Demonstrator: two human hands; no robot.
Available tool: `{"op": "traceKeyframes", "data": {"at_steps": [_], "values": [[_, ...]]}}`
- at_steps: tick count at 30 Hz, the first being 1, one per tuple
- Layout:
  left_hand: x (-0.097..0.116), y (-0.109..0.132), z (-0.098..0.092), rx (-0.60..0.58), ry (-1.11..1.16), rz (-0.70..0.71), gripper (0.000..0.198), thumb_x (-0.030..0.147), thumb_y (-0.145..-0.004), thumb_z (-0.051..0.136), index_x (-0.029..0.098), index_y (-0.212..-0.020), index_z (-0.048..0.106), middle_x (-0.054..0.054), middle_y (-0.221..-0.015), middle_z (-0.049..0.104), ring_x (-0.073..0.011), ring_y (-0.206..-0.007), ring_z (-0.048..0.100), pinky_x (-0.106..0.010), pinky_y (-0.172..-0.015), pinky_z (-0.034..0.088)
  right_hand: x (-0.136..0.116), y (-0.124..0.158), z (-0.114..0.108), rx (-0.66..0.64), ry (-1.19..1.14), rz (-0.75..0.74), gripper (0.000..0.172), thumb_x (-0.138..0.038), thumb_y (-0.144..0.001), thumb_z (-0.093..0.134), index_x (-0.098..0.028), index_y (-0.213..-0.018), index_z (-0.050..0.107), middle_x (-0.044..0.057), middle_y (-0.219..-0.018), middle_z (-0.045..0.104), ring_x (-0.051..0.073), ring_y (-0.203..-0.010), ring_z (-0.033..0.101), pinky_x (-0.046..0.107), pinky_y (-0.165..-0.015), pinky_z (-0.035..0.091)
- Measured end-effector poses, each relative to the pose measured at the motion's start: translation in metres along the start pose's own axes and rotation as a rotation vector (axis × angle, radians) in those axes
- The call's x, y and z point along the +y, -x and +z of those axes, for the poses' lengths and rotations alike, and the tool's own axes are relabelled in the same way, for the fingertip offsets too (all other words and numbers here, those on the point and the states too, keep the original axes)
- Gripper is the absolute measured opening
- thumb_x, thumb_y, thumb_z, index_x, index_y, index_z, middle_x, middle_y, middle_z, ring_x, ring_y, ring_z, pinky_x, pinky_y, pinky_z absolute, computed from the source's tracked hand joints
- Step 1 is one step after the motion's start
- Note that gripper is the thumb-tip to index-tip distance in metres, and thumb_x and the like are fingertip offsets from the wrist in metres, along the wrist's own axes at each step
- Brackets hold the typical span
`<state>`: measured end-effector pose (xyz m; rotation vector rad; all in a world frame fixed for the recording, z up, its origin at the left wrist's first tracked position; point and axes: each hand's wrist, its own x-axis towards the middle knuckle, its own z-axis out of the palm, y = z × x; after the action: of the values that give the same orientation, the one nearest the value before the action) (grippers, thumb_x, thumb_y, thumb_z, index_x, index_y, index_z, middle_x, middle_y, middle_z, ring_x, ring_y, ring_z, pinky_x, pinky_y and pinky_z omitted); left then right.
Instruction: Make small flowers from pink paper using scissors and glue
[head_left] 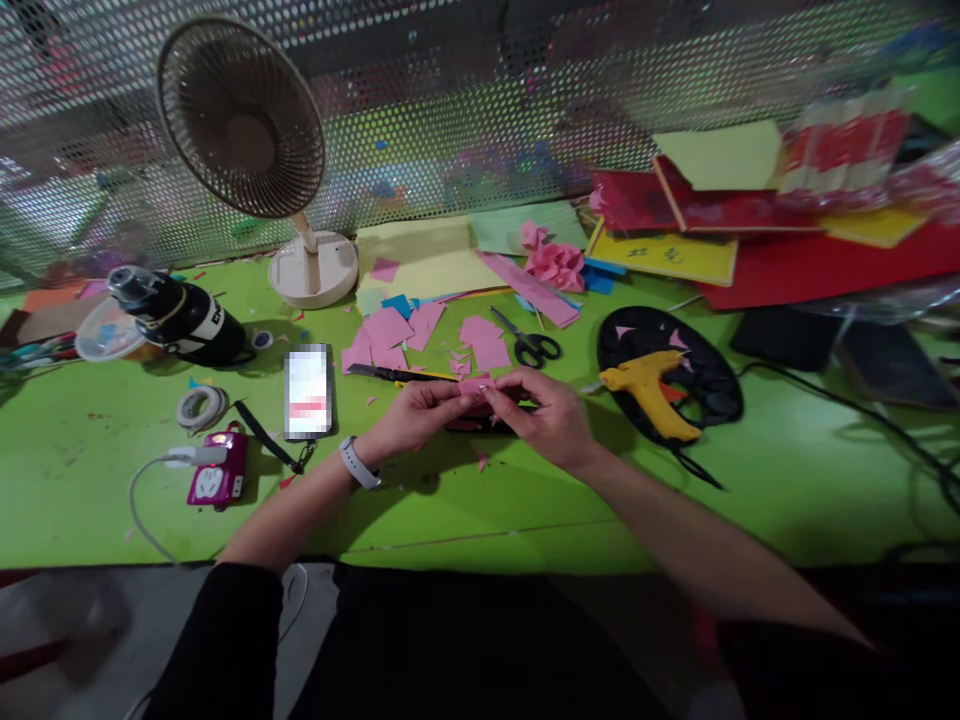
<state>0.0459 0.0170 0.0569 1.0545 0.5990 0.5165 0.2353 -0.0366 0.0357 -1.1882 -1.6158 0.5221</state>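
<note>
Between the fingertips of both hands is a small piece of pink paper (474, 385), held just above the green table (420, 520). My left hand (412, 415) pinches its left side, and a pale watch band circles that wrist. On the right side, my right hand (547, 415) has thumb and finger closed on the same piece. A dark object lies partly hidden beneath the hands. Just beyond them are cut pink paper pieces (386, 335), black scissors (536, 347) and a black craft knife (382, 373). Pink folded paper petals (555, 265) sit farther back.
A yellow glue gun (652, 390) rests on a black oval pad (720, 390) at right. Left are a phone (308, 392), tape roll (201, 407), purple power adapter (217, 475), black bottle (191, 325) and fan (244, 120). Coloured card sheets (795, 260) pile up at the back right.
</note>
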Motion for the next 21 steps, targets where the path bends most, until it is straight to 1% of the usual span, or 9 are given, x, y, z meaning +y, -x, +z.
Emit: {"op": "traceKeyframes", "data": {"at_steps": [5, 10, 13, 15, 18, 20, 21], "values": [[-0.001, 0.000, 0.000, 0.014, 0.006, -0.021, 0.046, 0.047, -0.074, 0.081, 0.013, -0.104, 0.076, -0.012, -0.105, 0.077, -0.0225, -0.098, 0.074, -0.041, -0.098, 0.056, -0.001, -0.001, 0.000, -0.010, -0.016, 0.007, 0.007, -0.028, -0.092, 0.064, -0.022, -0.089, 0.063, 0.000, -0.077, 0.068, 0.014, -0.064, 0.064, 0.028, -0.060, 0.053], [-0.001, 0.000, -0.001, 0.021, -0.010, -0.027, 0.049, 0.049, -0.073, 0.081, 0.013, -0.104, 0.076, -0.012, -0.105, 0.077, -0.0216, -0.096, 0.074, -0.040, -0.098, 0.056, -0.003, -0.002, 0.001, -0.004, -0.016, 0.002, 0.006, -0.027, -0.091, 0.063, -0.022, -0.088, 0.062, 0.000, -0.076, 0.067, 0.014, -0.065, 0.063, 0.027, -0.060, 0.052], [0.000, 0.000, -0.001, 0.034, -0.041, -0.012, 0.044, 0.049, -0.074, 0.080, 0.013, -0.099, 0.076, -0.011, -0.103, 0.077, -0.0198, -0.093, 0.074, -0.039, -0.095, 0.057, -0.006, -0.003, -0.002, -0.002, -0.005, 0.023, 0.008, -0.027, -0.090, 0.064, -0.022, -0.086, 0.059, -0.001, -0.074, 0.065, 0.013, -0.061, 0.059, 0.026, -0.057, 0.049], [0.001, 0.000, -0.002, 0.034, -0.069, -0.008, 0.041, 0.049, -0.076, 0.078, 0.013, -0.095, 0.076, -0.010, -0.101, 0.077, -0.0181, -0.091, 0.074, -0.036, -0.093, 0.057, -0.008, -0.005, -0.006, -0.003, -0.030, 0.083, 0.013, -0.030, -0.089, 0.065, -0.023, -0.085, 0.055, -0.003, -0.067, 0.059, 0.012, -0.056, 0.055, 0.026, -0.052, 0.045], [0.003, 0.002, -0.001, 0.026, -0.130, -0.021, 0.041, 0.051, -0.077, 0.077, 0.013, -0.092, 0.076, -0.010, -0.098, 0.077, -0.0173, -0.089, 0.074, -0.032, -0.089, 0.058, -0.010, -0.008, -0.010, -0.087, -0.080, 0.152, 0.021, -0.037, -0.091, 0.061, -0.023, -0.081, 0.050, -0.005, -0.061, 0.050, 0.011, -0.051, 0.048, 0.025, -0.047, 0.038], [0.004, 0.003, 0.000, 0.004, -0.145, -0.053, 0.045, 0.053, -0.076, 0.077, 0.012, -0.094, 0.075, -0.011, -0.095, 0.077, -0.0187, -0.090, 0.074, -0.031, -0.086, 0.059, -0.011, -0.009, -0.011, -0.152, -0.063, 0.132, 0.024, -0.038, -0.092, 0.058, -0.022, -0.076, 0.048, -0.005, -0.061, 0.048, 0.010, -0.051, 0.045, 0.025, -0.047, 0.035], [0.005, 0.004, 0.001, -0.009, -0.137, -0.073, 0.047, 0.054, -0.075, 0.077, 0.012, -0.095, 0.074, -0.011, -0.094, 0.077, -0.0192, -0.090, 0.074, -0.031, -0.084, 0.059, -0.012, -0.010, -0.011, -0.164, -0.046, 0.112, 0.024, -0.037, -0.092, 0.057, -0.022, -0.074, 0.048, -0.005, -0.061, 0.047, 0.010, -0.051, 0.044, 0.025, -0.048, 0.034]]}}
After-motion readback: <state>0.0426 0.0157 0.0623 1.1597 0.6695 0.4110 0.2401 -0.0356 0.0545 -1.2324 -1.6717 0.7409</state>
